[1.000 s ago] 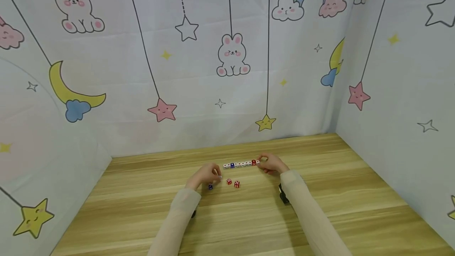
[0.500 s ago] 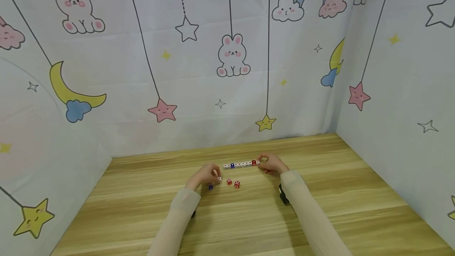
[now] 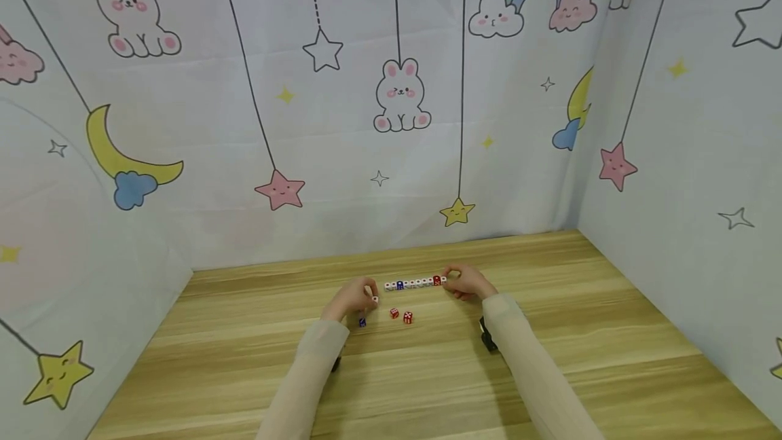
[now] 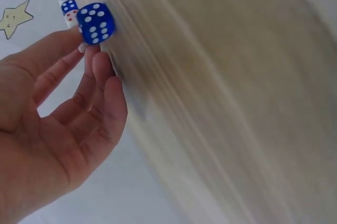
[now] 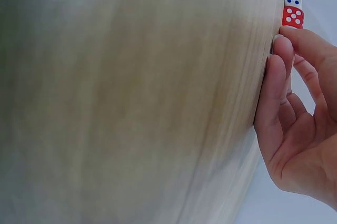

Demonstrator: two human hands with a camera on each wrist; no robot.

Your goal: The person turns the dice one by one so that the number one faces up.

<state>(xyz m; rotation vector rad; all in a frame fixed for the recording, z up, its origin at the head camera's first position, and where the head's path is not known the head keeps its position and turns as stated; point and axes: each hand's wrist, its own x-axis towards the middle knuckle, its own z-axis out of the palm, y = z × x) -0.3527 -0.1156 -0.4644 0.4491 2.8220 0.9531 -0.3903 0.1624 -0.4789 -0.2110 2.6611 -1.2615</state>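
Observation:
A small white die (image 3: 375, 299) is pinched between the fingertips of my left hand (image 3: 354, 295), to the left of a straight row of dice. That row has mostly white dice (image 3: 421, 282), a blue die (image 3: 400, 285) near its left end and a red die (image 3: 436, 280) near its right. At the right end, my right hand (image 3: 466, 281) pinches the last white die (image 3: 444, 280). In the right wrist view its thumb (image 5: 305, 40) is right beside the red die, and the end die is hidden. A loose blue die (image 4: 96, 23) shows large before the left fingertips.
Two loose red dice, one smaller (image 3: 394, 313) and one larger (image 3: 408, 317), lie on the wooden table (image 3: 415, 386) in front of the row. A white cloth with cartoon prints (image 3: 342, 134) stands behind the table and along both sides.
My left hand has turned the white die slightly and shifted it a little back and left, toward the level of the row. The right hand stays at the row's end.

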